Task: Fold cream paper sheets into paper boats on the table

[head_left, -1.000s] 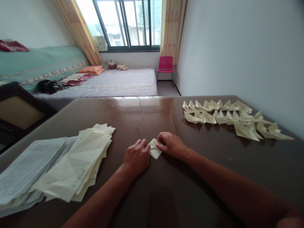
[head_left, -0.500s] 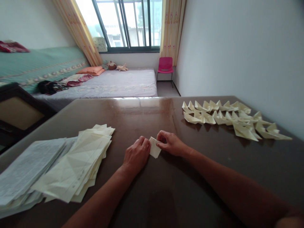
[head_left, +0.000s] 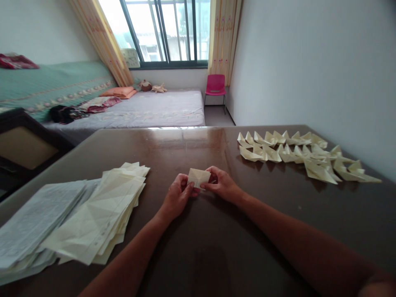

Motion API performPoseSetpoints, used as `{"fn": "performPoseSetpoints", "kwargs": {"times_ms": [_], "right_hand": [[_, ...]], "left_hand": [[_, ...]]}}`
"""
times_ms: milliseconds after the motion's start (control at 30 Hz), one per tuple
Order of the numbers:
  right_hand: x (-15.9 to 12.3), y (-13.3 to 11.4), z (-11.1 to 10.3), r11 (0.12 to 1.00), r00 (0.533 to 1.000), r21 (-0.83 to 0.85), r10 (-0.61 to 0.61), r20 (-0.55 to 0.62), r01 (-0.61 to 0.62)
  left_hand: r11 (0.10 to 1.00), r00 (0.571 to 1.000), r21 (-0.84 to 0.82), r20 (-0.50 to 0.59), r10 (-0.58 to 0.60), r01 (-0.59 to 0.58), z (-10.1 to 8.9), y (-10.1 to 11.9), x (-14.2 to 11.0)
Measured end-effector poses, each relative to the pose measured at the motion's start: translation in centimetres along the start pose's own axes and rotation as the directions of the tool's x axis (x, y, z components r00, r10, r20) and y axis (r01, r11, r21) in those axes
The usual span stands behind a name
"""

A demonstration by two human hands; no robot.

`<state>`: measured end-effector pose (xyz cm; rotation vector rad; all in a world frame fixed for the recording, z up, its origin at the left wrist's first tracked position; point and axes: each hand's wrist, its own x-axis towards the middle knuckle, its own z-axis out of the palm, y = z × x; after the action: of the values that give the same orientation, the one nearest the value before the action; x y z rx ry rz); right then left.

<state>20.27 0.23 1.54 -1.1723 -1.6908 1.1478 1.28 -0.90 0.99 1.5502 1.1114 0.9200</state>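
A small folded cream paper (head_left: 199,176) is held between my two hands above the brown table (head_left: 192,148). My left hand (head_left: 178,193) grips its left side, thumb on the front face and fingers behind. At the right edge, my right hand (head_left: 225,185) pinches the same paper between thumb and fingers. Its near face looks flat, with a crease across it. Rows of folded paper boats (head_left: 278,150) stand at the table's far right. To the left lies a pile of creased cream sheets (head_left: 102,210).
Beside the cream sheets, a stack of printed grey-white papers (head_left: 40,218) lies at the table's left edge. Beyond the table are a bed (head_left: 167,107) and a pink chair (head_left: 215,85). A white wall (head_left: 309,66) runs along the right side.
The folded paper has been turned from a diamond lying on the table to a wider shape, lifted and tilted towards me. My left hand has rolled over, its thumb now on the front.
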Motion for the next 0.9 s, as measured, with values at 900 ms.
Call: {"fn": "performPoseSetpoints", "kwargs": {"times_ms": [900], "right_hand": [[0.6,0.8,-2.0,0.796,0.987,-0.584,-0.131,0.088,0.158]], "left_hand": [[0.614,0.968,0.768,0.032,0.247,-0.182,-0.6,-0.1,-0.2]]}}
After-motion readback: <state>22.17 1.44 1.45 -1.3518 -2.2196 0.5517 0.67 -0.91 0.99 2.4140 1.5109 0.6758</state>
